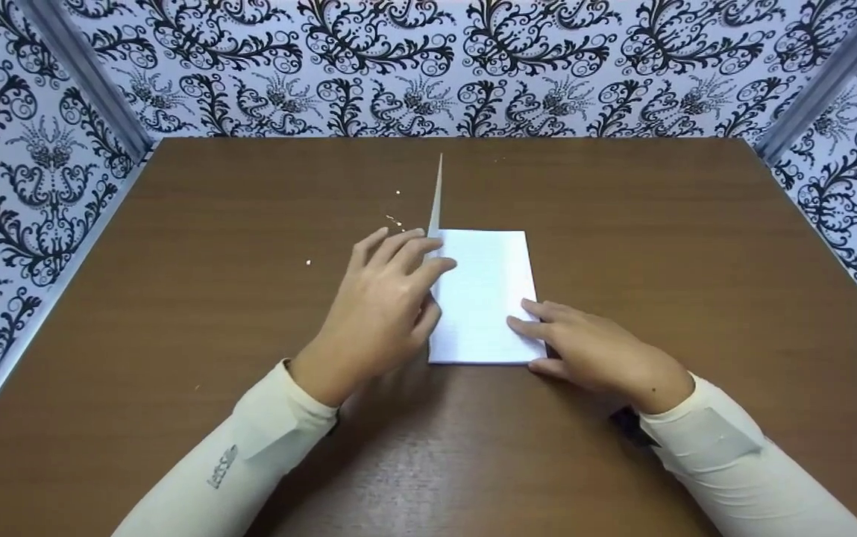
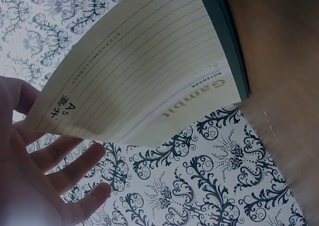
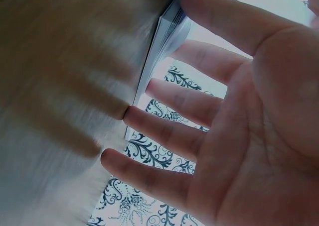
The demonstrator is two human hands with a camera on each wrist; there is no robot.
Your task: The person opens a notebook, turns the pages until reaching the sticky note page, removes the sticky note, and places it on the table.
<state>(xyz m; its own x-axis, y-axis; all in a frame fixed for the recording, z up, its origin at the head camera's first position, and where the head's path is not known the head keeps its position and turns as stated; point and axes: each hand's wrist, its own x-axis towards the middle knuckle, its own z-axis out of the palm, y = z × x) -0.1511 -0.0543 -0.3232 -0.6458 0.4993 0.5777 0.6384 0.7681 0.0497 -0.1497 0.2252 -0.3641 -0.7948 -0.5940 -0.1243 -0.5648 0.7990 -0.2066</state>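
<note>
A notebook (image 1: pixel 484 298) lies on the table with a blank-looking white page facing up. One page (image 2: pixel 144 71) stands raised along its left side, curving, and shows ruled lines, "Gambit" and "NOTEBOOK" print in the left wrist view. My left hand (image 1: pixel 387 298) pinches this page near its corner between thumb and index finger; the other fingers spread below it. In the head view only a thin sliver of the page shows past that hand. My right hand (image 1: pixel 592 343) rests at the notebook's lower right edge, two fingertips on the white page, thumb by the corner.
The brown wooden table (image 1: pixel 659 224) surrounds the notebook. Small pale scraps (image 1: pixel 396 221) lie left of it. Black-and-white patterned walls (image 1: pixel 428 67) rise behind and at both sides.
</note>
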